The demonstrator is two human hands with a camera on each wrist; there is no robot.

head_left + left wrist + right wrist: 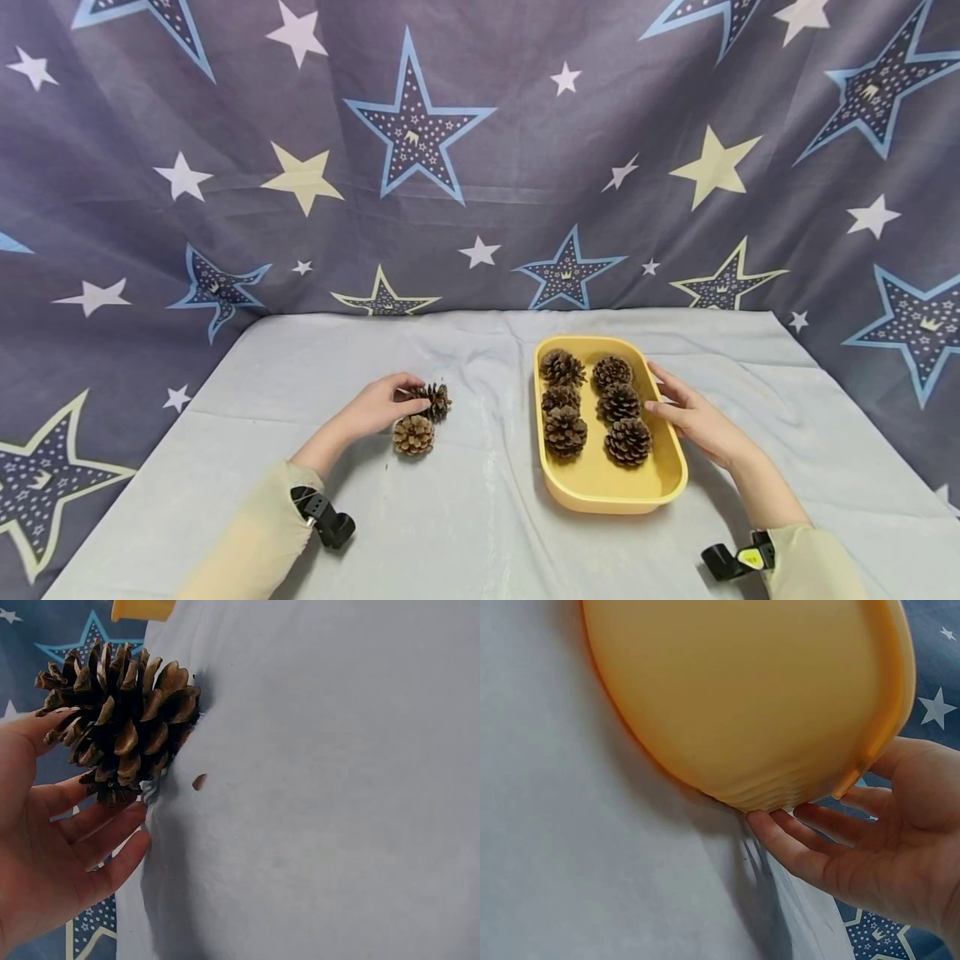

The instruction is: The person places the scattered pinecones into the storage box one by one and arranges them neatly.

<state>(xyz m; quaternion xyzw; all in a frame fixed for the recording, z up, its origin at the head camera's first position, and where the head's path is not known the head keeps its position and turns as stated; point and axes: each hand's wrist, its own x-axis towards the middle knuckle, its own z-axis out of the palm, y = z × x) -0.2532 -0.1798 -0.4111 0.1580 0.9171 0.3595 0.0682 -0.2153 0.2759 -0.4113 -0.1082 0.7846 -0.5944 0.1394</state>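
Note:
My left hand [378, 407] is at a dark pine cone [438, 403] on the cloth, thumb and fingers on either side of it. A lighter brown pine cone [413, 435] sits just nearer, large in the left wrist view, where it partly hides the held one [112, 789]. On the right, my right hand [697, 421] holds the side of a yellow plastic tub [600, 493], thumb at the rim and fingers against the outer wall [742, 690]. Several pine cones [628, 442] stand in two rows inside the tub.
A pale grey cloth [465, 517] covers the table, wrinkled in the middle. A small loose brown scale [199, 781] lies on it near the pine cones. Behind the table hangs a dark curtain [510, 200] with stars.

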